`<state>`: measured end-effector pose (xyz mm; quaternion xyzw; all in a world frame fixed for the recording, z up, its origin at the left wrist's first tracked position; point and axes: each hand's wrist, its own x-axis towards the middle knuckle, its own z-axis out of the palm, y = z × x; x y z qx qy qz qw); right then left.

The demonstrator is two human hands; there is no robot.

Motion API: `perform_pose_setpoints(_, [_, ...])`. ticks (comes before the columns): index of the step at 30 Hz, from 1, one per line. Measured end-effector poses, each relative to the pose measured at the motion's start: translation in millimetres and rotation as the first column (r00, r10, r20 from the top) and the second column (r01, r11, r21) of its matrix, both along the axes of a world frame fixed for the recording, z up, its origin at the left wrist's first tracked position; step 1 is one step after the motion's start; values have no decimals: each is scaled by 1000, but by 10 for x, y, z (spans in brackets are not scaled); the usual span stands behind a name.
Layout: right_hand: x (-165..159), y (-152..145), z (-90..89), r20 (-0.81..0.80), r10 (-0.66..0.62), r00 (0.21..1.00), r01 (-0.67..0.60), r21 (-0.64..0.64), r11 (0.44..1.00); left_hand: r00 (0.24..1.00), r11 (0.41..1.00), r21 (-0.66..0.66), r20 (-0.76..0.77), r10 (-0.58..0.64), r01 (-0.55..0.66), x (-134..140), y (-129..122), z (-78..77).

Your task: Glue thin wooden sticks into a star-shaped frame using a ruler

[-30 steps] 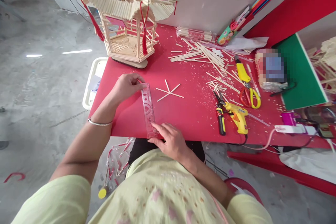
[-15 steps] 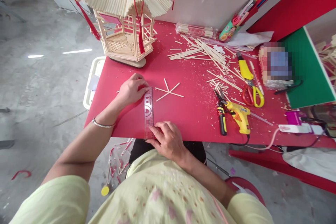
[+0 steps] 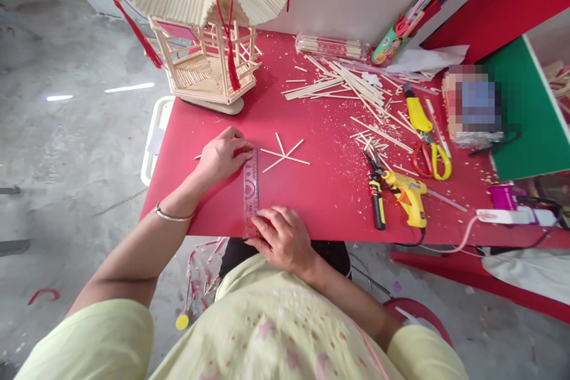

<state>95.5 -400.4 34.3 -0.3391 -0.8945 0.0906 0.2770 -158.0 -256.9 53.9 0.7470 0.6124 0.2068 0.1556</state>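
Inspecting the red surface point(image 3: 312, 202) finds a clear plastic ruler point(image 3: 250, 190) lying across its near edge, taken here as the reference point. The left hand point(image 3: 225, 155) has its grip pinched on the ruler's far end; the right hand point(image 3: 285, 237) has its grip closed about the near end, thumb and forefinger at the corner. Scale marks run along the ruler, too small to read. A short stick point(image 3: 197, 157) shows left of the ruler, at the left hand; whether it is held cannot be determined.

Just right of the ruler lies a star of thin sticks point(image 3: 284, 156). Beyond the ruler, to the left, stands a stick-built pavilion point(image 3: 205, 74) with red tassels. Beyond it to the right are loose sticks point(image 3: 356, 86), a clear packet point(image 3: 332, 46) with illegible red print, and a green printed tube point(image 3: 388, 46), lettering likewise unreadable. Well right of the ruler lie pliers point(image 3: 377, 202), scissors point(image 3: 431, 160) and a yellow glue gun point(image 3: 410, 197), whose dark label is illegible.
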Motion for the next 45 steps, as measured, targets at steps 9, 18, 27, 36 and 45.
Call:
perform_pose_setpoints(9, [6,2,16,-14,9,1000,-8,26,1000,999,999,10,37,-36,36,4,4,-34])
perform_pose_setpoints(18, [6,-8,-1,-16,11,1000,-11,26,1000,998,999,14,34,-45,44,17,-6,-29])
perform_pose_setpoints(27, [3,-10,-17,-17,8,1000,-8,25,1000,998,999,7,42,-43,43,27,-3,-22])
perform_pose_setpoints(36, [10,-19,-22,-10,8,1000,-8,10,1000,998,999,7,53,-45,45,30,-7,-20])
perform_pose_setpoints(45, [11,-17,-29,-25,12,1000,-12,11,1000,998,999,-4,48,-36,36,36,-12,-5])
